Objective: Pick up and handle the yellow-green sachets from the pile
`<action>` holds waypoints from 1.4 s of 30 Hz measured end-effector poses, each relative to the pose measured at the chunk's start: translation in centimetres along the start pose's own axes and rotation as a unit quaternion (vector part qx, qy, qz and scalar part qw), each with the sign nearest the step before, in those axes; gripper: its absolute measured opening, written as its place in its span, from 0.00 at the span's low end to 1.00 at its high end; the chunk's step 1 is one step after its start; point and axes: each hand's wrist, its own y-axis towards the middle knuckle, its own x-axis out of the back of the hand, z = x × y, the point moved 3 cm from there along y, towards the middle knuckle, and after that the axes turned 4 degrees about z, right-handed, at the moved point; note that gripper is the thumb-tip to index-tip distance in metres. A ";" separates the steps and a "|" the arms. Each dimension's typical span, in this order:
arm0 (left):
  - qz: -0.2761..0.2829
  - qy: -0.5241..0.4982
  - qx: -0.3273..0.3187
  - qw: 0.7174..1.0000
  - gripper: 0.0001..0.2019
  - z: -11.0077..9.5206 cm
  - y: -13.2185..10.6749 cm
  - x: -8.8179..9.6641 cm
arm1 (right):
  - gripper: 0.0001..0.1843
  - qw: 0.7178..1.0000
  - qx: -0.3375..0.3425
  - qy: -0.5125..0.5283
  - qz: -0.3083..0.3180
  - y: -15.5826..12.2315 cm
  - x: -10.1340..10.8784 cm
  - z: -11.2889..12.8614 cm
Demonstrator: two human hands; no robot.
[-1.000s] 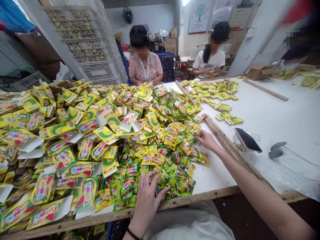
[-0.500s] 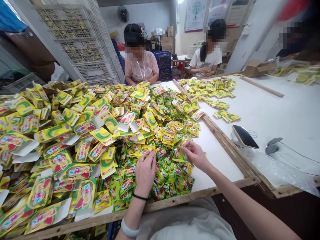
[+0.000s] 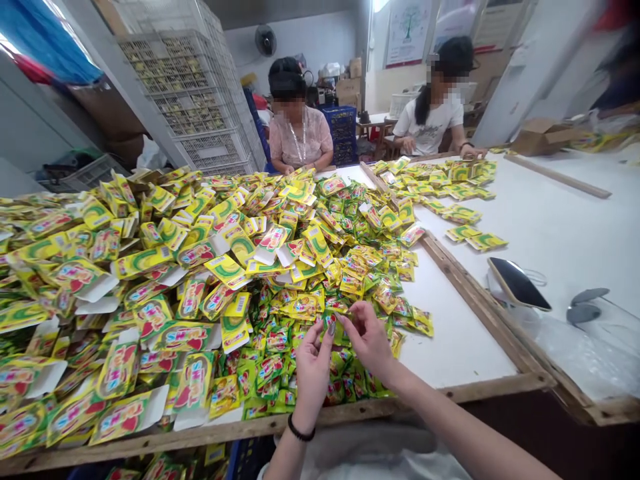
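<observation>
The white tabletop (image 3: 460, 340), framed by wooden strips, carried a broad heap of yellow-green cartons (image 3: 150, 280) from nine to twelve o'clock; their red lettering was too small to read with certainty. At the middle lay a smaller pile of green sachets (image 3: 350, 293), pointing every way. At three o'clock a dark phone (image 3: 519, 285) lay tilted, its long axis running towards five o'clock. Near six o'clock the left hand (image 3: 313, 370) and the right hand (image 3: 369, 341) met above the pile, fingertips of both pinched on one green sachet (image 3: 334, 320), which seemed to lie crosswise between them, from nine to three o'clock. Its print could not be read.
</observation>
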 end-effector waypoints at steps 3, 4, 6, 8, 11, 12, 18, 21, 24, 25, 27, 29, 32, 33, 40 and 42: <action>-0.006 0.043 -0.053 0.998 0.18 0.0 0.3 0.0 | 0.28 0.989 -0.074 0.112 0.061 0.0 0.0 -0.8; -0.013 0.087 -0.095 0.992 0.16 -0.3 0.4 -0.1 | 0.27 0.977 -0.100 0.159 0.099 0.1 0.0 -0.9; -0.020 0.197 -0.188 0.962 0.12 -1.3 1.0 -0.3 | 0.21 0.957 -0.121 0.221 0.143 0.5 0.4 -0.8; -0.016 0.301 -0.255 0.919 0.12 -2.8 2.3 -0.3 | 0.17 0.968 -0.102 0.197 0.116 1.0 1.8 -0.6; -0.055 0.412 -0.313 0.854 0.15 -6.3 6.3 0.6 | 0.13 0.998 -0.054 0.019 0.036 1.4 4.4 -0.7; -0.082 0.445 -0.329 0.829 0.16 -7.7 8.0 1.0 | 0.15 0.998 -0.044 -0.040 0.019 1.3 5.0 -0.9; 0.098 0.697 -0.385 0.597 0.29 -11.3 16.5 -1.1 | 0.21 0.989 -0.054 -0.123 0.062 -0.9 5.3 -3.1; 0.177 0.742 -0.367 0.532 0.25 -10.2 17.8 -2.3 | 0.21 0.987 -0.059 -0.133 0.067 -1.5 5.4 -3.3; 0.161 0.744 -0.355 0.543 0.23 -9.3 17.8 -1.9 | 0.21 0.989 -0.065 -0.129 0.042 -1.7 6.1 -3.2; 0.152 0.742 -0.350 0.551 0.23 -9.1 17.7 -1.5 | 0.20 0.990 -0.077 -0.110 0.042 -1.8 6.3 -3.2; 0.133 0.736 -0.340 0.570 0.25 -8.9 17.5 -0.6 | 0.19 0.990 -0.118 -0.044 0.066 -2.1 6.2 -3.6; 0.121 0.724 -0.333 0.592 0.27 -8.9 17.2 0.0 | 0.18 0.983 -0.156 0.020 0.095 -2.6 5.7 -3.9; 0.123 0.689 -0.335 0.630 0.27 -9.5 15.9 0.4 | 0.17 0.978 -0.168 0.063 0.109 -2.7 5.1 -4.2; 0.125 0.675 -0.339 0.643 0.28 -9.6 15.2 0.5 | 0.17 0.978 -0.165 0.073 0.106 -2.5 5.1 -4.2; 0.133 0.196 -0.138 0.962 0.18 -6.8 7.5 2.3 | 0.18 0.971 -0.127 0.193 0.068 1.0 7.3 0.4; 0.137 0.067 -0.049 0.987 0.17 -5.3 5.1 1.6 | 0.18 0.968 -0.098 0.220 0.071 2.3 7.0 2.8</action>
